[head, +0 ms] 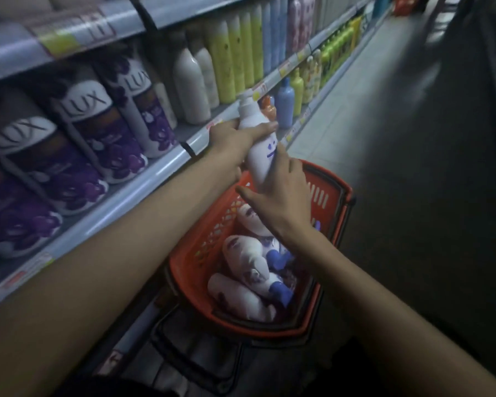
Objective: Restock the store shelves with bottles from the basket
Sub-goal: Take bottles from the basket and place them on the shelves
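A white pump bottle (262,156) with blue print is held upright above the orange basket (331,196), just in front of the shelf edge. My left hand (235,136) grips its upper part below the pump. My right hand (281,193) wraps around its lower part. Inside the basket lie several white bottles (242,253), some with blue pumps. The shelf (143,184) on the left carries a row of purple and white LUX bottles (103,130).
Further along the shelf stand white, yellow-green, blue and pink bottles (229,53). A lower shelf holds small blue, orange and yellow bottles (285,104). The tiled aisle floor (384,110) runs off to the right. A dark frame (189,345) sits under the basket.
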A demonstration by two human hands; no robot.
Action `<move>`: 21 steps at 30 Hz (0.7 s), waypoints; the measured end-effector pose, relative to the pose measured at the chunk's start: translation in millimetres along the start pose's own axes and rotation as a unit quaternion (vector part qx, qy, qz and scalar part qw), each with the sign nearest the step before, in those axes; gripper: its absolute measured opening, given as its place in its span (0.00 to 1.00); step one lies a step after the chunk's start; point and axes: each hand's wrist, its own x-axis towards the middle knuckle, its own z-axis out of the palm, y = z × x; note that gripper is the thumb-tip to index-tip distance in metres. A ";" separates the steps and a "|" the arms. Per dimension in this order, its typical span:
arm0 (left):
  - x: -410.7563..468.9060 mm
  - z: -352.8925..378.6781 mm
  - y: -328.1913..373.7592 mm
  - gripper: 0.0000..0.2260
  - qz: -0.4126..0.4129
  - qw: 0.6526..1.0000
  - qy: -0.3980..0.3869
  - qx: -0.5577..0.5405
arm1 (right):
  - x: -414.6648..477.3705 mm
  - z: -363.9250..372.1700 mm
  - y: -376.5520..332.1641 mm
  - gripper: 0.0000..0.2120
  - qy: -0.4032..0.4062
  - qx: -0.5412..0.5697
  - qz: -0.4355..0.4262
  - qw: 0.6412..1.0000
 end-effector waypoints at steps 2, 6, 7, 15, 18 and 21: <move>-25.0 -12.9 8.6 0.15 -0.008 1.000 0.025 -0.006 | -5.1 5.1 -20.3 0.45 0.029 0.019 0.019 0.999; -71.4 -57.2 31.5 0.10 0.003 0.999 0.029 0.036 | -7.8 2.0 -48.4 0.30 -0.065 0.275 0.079 0.956; -81.3 -72.8 38.5 0.09 0.011 0.998 0.029 0.046 | -10.5 -1.5 -55.1 0.27 -0.098 0.353 0.095 0.926; -177.0 -186.8 76.9 0.07 -0.012 0.993 0.014 0.118 | -65.8 -22.8 -115.0 0.30 -0.361 0.605 0.038 0.708; -222.0 -221.2 85.5 0.09 -0.003 0.989 -0.003 0.145 | -90.1 -31.5 -142.1 0.30 -0.430 0.617 -0.007 0.659; -270.7 -255.4 100.7 0.16 0.028 0.987 0.031 0.156 | -115.3 -36.2 -182.3 0.28 -0.469 0.610 -0.021 0.638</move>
